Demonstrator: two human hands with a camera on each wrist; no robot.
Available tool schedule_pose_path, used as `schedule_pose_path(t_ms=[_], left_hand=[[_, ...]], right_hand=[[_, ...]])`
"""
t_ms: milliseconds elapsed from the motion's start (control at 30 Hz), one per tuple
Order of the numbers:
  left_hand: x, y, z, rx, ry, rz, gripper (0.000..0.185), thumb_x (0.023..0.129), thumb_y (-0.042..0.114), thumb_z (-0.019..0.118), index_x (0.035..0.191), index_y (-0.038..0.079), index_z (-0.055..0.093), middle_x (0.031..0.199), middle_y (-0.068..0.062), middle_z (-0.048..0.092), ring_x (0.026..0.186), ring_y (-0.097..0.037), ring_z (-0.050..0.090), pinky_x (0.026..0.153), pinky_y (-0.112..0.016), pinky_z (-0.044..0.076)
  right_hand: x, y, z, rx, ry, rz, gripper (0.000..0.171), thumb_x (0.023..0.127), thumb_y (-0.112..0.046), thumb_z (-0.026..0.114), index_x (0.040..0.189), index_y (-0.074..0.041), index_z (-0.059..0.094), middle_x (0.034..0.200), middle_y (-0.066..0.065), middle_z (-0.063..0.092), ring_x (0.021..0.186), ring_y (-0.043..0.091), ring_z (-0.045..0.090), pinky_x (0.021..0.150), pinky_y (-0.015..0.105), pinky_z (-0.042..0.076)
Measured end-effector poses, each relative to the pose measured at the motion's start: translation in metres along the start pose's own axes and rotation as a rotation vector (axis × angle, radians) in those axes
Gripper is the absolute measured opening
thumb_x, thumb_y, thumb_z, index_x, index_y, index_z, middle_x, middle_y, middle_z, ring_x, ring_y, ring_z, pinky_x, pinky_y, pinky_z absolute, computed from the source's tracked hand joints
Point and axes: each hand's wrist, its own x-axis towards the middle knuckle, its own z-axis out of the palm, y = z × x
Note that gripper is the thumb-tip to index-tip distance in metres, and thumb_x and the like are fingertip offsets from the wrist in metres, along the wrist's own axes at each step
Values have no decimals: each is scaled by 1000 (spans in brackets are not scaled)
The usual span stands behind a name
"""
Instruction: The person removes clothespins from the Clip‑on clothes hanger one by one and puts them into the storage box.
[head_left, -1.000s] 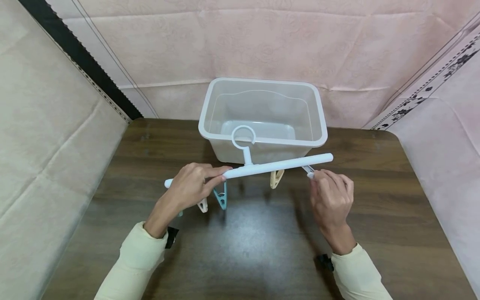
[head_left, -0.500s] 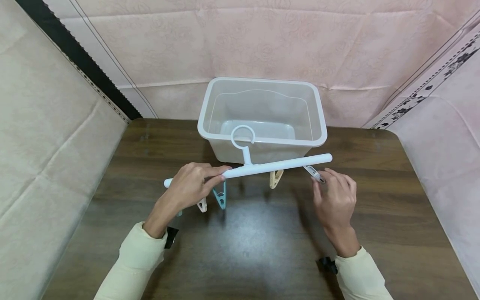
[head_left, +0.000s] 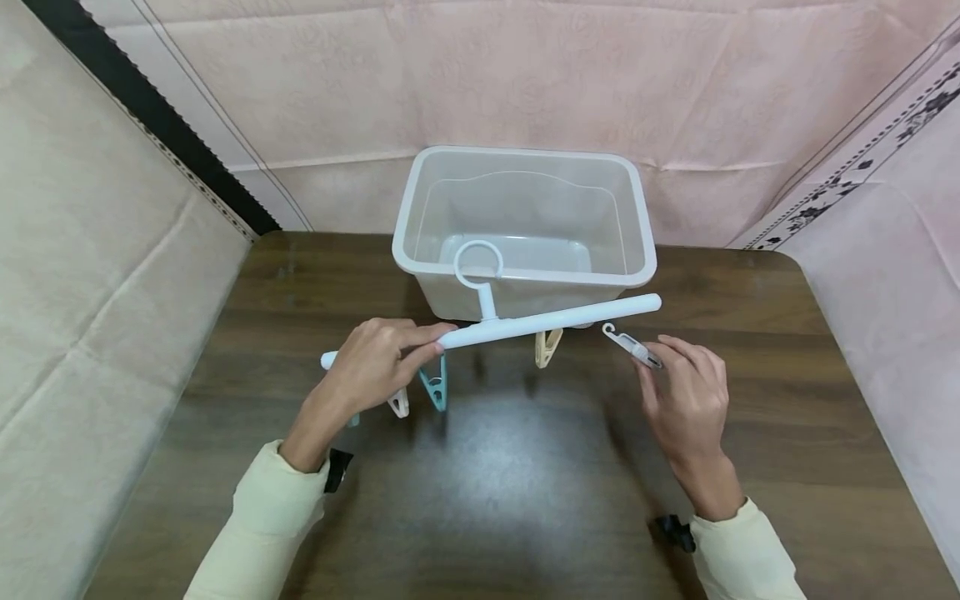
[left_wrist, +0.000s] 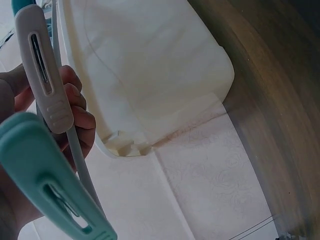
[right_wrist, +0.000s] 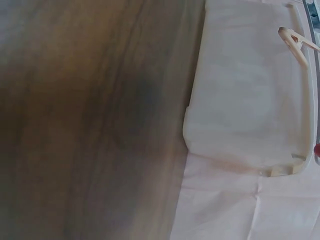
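Observation:
A white hanger bar (head_left: 525,325) with a ring handle (head_left: 477,265) is held above the wooden table (head_left: 487,467), just in front of a clear plastic bin (head_left: 420,250). My left hand (head_left: 416,343) grips the bar near its left end. From the bar hang a white peg (head_left: 398,403), a teal peg (head_left: 435,388) and a beige peg (head_left: 547,347). My right hand (head_left: 654,358) pinches a grey-white peg (head_left: 628,343), which is clear of the bar, below its right end. The left wrist view shows the white peg (left_wrist: 42,70) and teal peg (left_wrist: 50,185) up close.
Pink and beige cloth walls close in the table on three sides. The bin (right_wrist: 250,100) holds nothing that I can see and stands at the table's far edge. In the right wrist view the beige peg (right_wrist: 295,42) shows against the bin; bare wood (right_wrist: 90,125) lies in front of it.
My right hand has drawn the grey-white peg off the bar's right end and moved it a little right and toward me. My left hand still holds the bar.

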Motion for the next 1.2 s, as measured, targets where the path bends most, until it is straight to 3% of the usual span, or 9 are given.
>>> schedule_pose_path(t_ms=[167, 400, 567, 800, 1200], left_hand=[[-1, -1, -1, 0, -15, -15, 30, 93, 15, 73, 123, 11, 74, 68, 7, 59, 52, -5, 41, 48, -29, 37], [-2, -1, 0, -5, -30, -32, 31, 93, 14, 74, 124, 11, 73, 70, 5, 62, 52, -6, 41, 48, -28, 37], [-2, -1, 2, -13, -38, -43, 32, 93, 15, 74, 124, 13, 73, 70, 6, 62, 52, -6, 40, 47, -28, 36], [-2, -1, 2, -12, -35, -40, 31, 93, 15, 73, 124, 16, 74, 68, 8, 59, 53, -6, 39, 48, -28, 35], [-5, -5, 6, -18, -41, -46, 30, 94, 15, 73, 124, 15, 74, 70, 8, 61, 53, -6, 39, 47, -28, 35]], right_hand=[[0, -3, -2, 32, 14, 15, 22, 86, -9, 79, 93, 8, 68, 91, 21, 70, 82, 42, 64, 72, 57, 42], [13, -7, 4, 66, 68, 48, 37, 96, -28, 70, 90, 8, 65, 87, 23, 70, 79, 43, 63, 69, 56, 40], [25, -9, 8, 85, 90, 67, 33, 93, -24, 74, 90, 8, 65, 88, 23, 69, 80, 43, 63, 71, 53, 40], [40, -7, 12, 105, 56, 175, 24, 77, -3, 81, 92, 8, 66, 94, 22, 68, 83, 41, 62, 81, 40, 40], [55, -4, 18, 100, -5, 252, 26, 82, -8, 81, 98, 7, 68, 94, 21, 68, 84, 39, 64, 81, 40, 39]])
